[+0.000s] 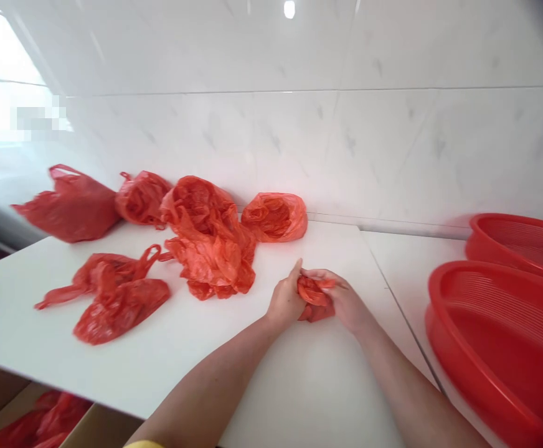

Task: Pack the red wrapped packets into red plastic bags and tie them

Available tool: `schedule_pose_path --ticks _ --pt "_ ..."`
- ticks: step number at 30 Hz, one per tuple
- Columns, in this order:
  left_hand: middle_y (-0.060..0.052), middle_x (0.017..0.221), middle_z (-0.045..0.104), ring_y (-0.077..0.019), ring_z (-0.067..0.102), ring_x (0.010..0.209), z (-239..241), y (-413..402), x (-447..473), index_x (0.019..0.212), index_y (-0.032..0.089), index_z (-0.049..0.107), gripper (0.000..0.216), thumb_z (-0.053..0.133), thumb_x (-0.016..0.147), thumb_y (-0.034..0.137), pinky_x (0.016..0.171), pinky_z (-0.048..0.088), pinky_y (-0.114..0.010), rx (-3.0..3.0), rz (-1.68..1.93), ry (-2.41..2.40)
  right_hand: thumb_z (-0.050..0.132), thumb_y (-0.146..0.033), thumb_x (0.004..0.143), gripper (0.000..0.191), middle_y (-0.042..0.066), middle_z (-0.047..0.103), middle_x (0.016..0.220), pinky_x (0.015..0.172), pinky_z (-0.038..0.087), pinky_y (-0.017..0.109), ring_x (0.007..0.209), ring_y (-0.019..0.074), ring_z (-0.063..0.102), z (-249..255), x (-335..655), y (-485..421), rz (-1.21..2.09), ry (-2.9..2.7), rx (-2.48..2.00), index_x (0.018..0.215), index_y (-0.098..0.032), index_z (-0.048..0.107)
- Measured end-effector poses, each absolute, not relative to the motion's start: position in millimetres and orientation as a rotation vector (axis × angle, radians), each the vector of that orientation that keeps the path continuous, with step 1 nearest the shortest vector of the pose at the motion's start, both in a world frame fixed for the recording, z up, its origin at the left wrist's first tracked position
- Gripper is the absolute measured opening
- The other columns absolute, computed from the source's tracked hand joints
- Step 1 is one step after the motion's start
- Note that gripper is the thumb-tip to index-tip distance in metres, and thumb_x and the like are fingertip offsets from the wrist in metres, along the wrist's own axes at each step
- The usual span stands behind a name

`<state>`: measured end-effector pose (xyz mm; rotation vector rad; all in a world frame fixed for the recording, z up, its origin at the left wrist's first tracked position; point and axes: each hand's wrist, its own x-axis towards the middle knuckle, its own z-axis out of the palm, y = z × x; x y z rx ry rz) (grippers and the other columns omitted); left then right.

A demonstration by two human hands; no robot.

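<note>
Between my two hands is a small bunched red plastic bag (pixel 317 310), low over the white tabletop. My left hand (pixel 286 300) grips its left side, with the thumb pointing up. On the other side, my right hand (pixel 344 298) has its fingers curled round the bag's upper right part. Left of my hands lies a large crumpled heap of red plastic bags (pixel 220 255). Behind them, by the wall, sits a rolled-open red bag (pixel 276 216). Another loose red bag (pixel 122 305) lies flat further left.
Along the wall at left stand a fuller red bag (pixel 78 208) and a bunched one (pixel 143 196). Two red plastic baskets (pixel 458 274) (pixel 479 233) are at right, past a seam in the table. Below the front left edge, a cardboard box (pixel 82 429) holds red bags.
</note>
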<state>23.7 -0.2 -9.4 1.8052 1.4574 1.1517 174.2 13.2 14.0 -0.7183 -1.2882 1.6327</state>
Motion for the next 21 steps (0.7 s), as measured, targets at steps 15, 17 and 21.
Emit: schedule_pose_path --ticks 15,17,21 --pt "-0.007 0.094 0.067 -0.0192 0.063 0.084 0 -84 -31 0.098 0.016 0.062 0.030 0.060 0.068 0.015 0.077 0.051 -0.030 1.550 1.262 1.314 0.064 -0.017 0.068 0.019 0.007 0.066 0.087 0.072 0.055 0.025 0.080 0.0153 0.065 -23 198 51 1.588 -0.945 -1.028 0.085 -0.025 0.068" --pt "-0.006 0.094 0.067 -0.0190 0.062 0.086 7 -99 -48 0.096 0.016 0.063 0.028 0.059 0.069 0.016 0.080 0.049 -0.030 1.615 1.210 1.399 0.063 -0.016 0.070 0.017 0.008 0.066 0.084 0.069 0.055 0.023 0.079 0.0150 0.065 -24 197 54 1.564 -0.958 -1.073 0.083 -0.026 0.069" --pt "-0.003 0.095 0.068 -0.0186 0.062 0.084 23 -145 -91 0.097 0.020 0.063 0.032 0.056 0.066 0.015 0.078 0.049 -0.029 1.698 1.029 1.630 0.062 -0.015 0.069 0.015 0.009 0.065 0.080 0.064 0.054 0.024 0.076 0.0155 0.065 -26 194 58 1.522 -0.995 -1.125 0.077 -0.025 0.069"
